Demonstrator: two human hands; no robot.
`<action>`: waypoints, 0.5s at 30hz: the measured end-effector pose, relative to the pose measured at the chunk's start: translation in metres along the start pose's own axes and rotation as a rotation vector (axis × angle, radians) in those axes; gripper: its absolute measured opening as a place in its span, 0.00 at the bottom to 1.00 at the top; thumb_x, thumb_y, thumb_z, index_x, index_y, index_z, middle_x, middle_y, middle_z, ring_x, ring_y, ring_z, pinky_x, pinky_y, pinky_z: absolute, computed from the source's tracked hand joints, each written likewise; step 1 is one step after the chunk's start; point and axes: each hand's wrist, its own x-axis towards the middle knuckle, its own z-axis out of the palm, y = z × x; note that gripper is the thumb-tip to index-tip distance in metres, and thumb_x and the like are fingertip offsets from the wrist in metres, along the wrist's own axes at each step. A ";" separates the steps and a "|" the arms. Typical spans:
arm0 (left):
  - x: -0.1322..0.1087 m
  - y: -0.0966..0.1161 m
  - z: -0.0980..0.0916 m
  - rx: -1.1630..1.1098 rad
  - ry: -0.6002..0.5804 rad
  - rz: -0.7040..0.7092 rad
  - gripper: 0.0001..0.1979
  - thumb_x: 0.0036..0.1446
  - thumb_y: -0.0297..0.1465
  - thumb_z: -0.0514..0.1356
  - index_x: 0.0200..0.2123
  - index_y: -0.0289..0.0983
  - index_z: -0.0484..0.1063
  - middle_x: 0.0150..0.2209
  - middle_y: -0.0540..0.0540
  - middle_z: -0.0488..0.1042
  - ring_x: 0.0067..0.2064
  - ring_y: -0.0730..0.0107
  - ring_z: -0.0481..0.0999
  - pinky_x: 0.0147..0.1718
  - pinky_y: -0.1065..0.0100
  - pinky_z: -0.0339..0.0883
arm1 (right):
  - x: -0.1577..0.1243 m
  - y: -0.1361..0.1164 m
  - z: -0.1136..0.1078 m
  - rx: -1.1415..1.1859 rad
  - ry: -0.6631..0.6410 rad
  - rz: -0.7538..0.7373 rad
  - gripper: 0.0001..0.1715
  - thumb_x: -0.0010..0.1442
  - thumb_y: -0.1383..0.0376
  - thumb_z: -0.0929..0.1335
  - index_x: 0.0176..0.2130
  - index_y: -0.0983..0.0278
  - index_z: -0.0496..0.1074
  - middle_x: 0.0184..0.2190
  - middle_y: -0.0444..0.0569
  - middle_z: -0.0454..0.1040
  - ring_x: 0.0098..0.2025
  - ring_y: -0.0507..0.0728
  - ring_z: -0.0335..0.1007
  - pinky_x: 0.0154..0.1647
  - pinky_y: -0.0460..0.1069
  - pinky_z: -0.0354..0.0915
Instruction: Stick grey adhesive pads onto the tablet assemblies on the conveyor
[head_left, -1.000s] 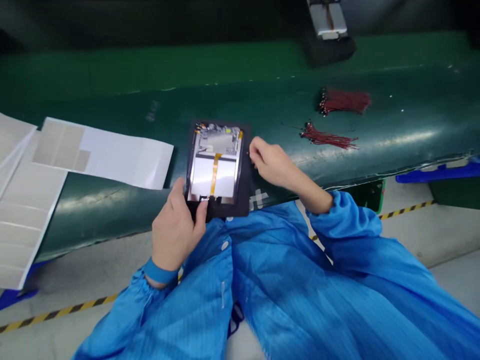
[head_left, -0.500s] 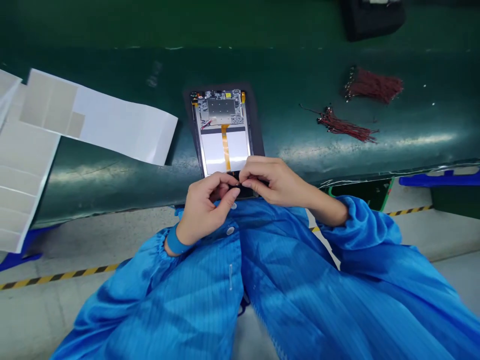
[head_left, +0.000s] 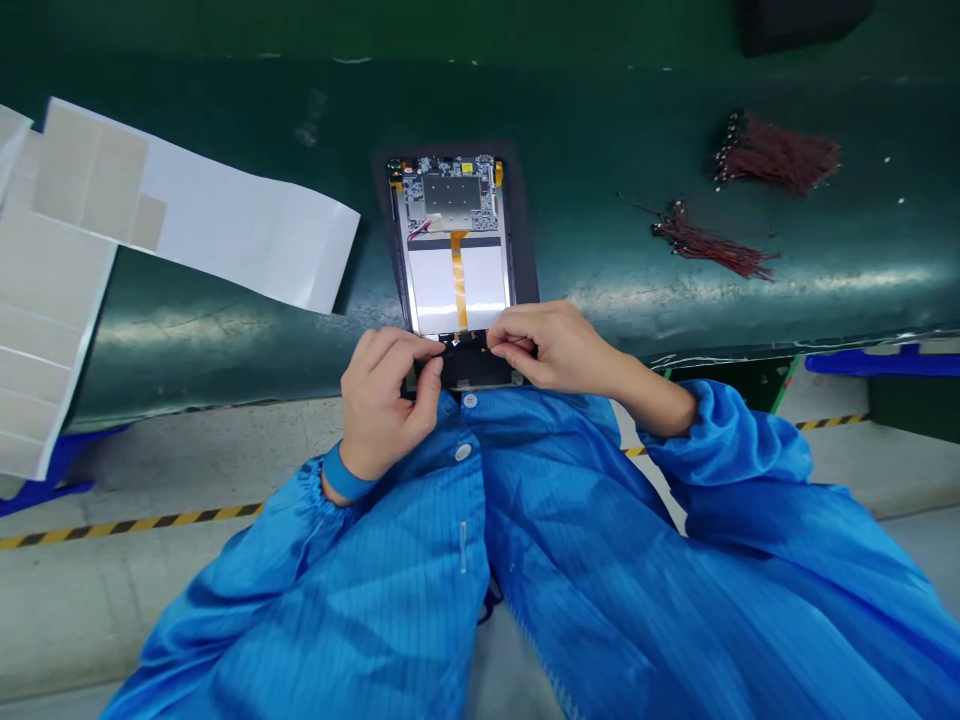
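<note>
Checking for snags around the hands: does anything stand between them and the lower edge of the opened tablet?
Nothing visible does. The left hand and right hand touch the tablet's black lower edge from either side. The orange flex ribbon lies above the hands, not between them.

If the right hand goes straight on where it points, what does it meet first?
Probably the left hand's fingers, since the right hand sits at the opened tablet's dark lower end, facing them.
</note>
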 end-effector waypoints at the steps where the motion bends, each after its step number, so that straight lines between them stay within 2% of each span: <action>1: -0.001 -0.001 0.001 0.040 0.012 0.045 0.07 0.66 0.32 0.60 0.44 0.42 0.78 0.42 0.43 0.77 0.44 0.59 0.75 0.44 0.56 0.72 | 0.001 0.001 0.000 -0.037 -0.024 0.005 0.09 0.67 0.67 0.65 0.36 0.64 0.74 0.28 0.44 0.72 0.29 0.51 0.60 0.35 0.48 0.51; 6: -0.007 -0.005 0.008 0.140 0.008 0.130 0.10 0.62 0.30 0.63 0.46 0.44 0.80 0.56 0.39 0.74 0.57 0.49 0.71 0.53 0.46 0.72 | 0.006 0.000 0.002 -0.149 -0.107 0.040 0.09 0.67 0.67 0.66 0.37 0.63 0.76 0.30 0.46 0.77 0.31 0.53 0.63 0.34 0.49 0.48; 10: -0.009 -0.009 0.014 0.164 -0.014 0.177 0.13 0.60 0.29 0.63 0.46 0.46 0.82 0.59 0.39 0.72 0.59 0.46 0.69 0.57 0.41 0.69 | 0.007 -0.002 0.001 -0.169 -0.146 0.045 0.10 0.67 0.68 0.65 0.37 0.63 0.76 0.33 0.47 0.80 0.33 0.54 0.67 0.35 0.50 0.48; 15: -0.008 -0.015 0.021 0.170 -0.040 0.281 0.23 0.58 0.26 0.63 0.54 0.51 0.81 0.63 0.41 0.70 0.63 0.45 0.67 0.59 0.40 0.67 | 0.008 -0.004 0.001 -0.188 -0.140 0.054 0.11 0.68 0.66 0.64 0.38 0.63 0.77 0.33 0.48 0.81 0.34 0.55 0.68 0.34 0.50 0.48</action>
